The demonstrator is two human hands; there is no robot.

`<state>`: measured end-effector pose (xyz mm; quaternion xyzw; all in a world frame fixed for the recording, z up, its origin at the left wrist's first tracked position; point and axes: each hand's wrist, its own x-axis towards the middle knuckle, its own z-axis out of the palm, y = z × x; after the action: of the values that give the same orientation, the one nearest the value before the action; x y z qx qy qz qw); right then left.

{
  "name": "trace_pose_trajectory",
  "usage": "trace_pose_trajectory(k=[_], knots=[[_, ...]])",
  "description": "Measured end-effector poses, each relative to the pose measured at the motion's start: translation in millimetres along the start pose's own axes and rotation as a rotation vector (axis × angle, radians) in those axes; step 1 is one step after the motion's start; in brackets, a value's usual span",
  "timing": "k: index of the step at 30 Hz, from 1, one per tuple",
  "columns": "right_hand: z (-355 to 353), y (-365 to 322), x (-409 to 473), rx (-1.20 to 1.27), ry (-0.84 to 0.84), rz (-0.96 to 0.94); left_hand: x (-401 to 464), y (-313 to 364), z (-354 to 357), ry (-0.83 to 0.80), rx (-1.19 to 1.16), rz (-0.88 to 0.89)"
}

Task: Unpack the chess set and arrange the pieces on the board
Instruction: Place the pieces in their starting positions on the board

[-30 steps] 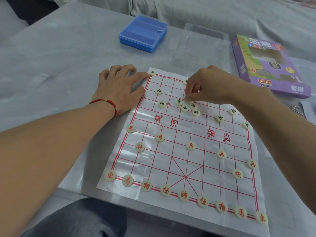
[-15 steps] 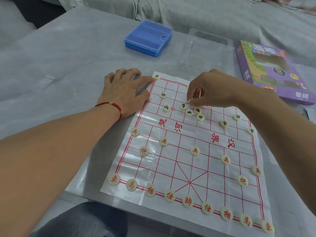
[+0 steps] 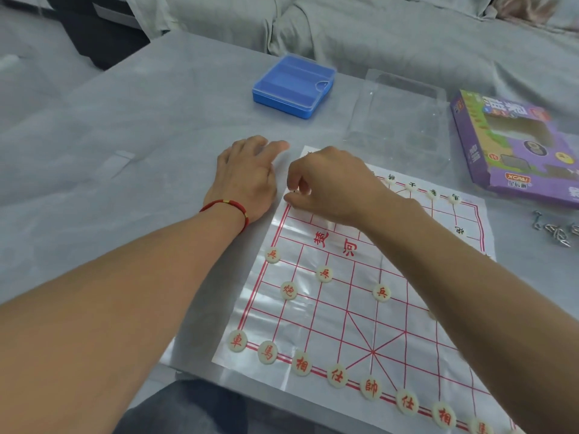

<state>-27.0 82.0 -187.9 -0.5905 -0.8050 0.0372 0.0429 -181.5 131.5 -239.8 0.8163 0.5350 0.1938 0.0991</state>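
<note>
Hands: right hand (image 3: 329, 186) has moved from mid-board to the far-left edge, fingertips pinched on something I can't make out; left hand (image 3: 247, 180) still flat on the desk (image 3: 125, 126).
Board (image 3: 369, 308): red pieces (image 3: 370, 387) set, black row (image 3: 410, 185) filling.
Box (image 3: 294, 86): blue, behind.

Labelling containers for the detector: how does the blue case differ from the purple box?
The blue case is a plain, translucent blue plastic square; the purple box is printed cardboard with pictures and lettering. The blue case lies at the table's far middle, fully in view; the purple box lies at the far right, cut off by the picture's edge. The purple box has cut-out windows; the blue case has none. Both lie flat, untouched by either hand.
</note>
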Motion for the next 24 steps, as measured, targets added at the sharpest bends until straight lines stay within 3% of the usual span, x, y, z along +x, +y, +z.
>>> trace_pose_trajectory(k=[6, 12, 24], knots=[[-11.8, 10.8, -4.7, -0.071, 0.018, 0.003, 0.5, -1.2, 4.3, 0.022, 0.057, -0.004], [-13.2, 11.0, -8.6, -0.03, -0.126, -0.09, 1.6, -1.1, 6.5, 0.041, 0.104, 0.012], [-10.3, 10.2, -3.7, -0.112, -0.103, -0.093, 0.1, 0.2, 7.5, 0.025, 0.142, -0.044]])
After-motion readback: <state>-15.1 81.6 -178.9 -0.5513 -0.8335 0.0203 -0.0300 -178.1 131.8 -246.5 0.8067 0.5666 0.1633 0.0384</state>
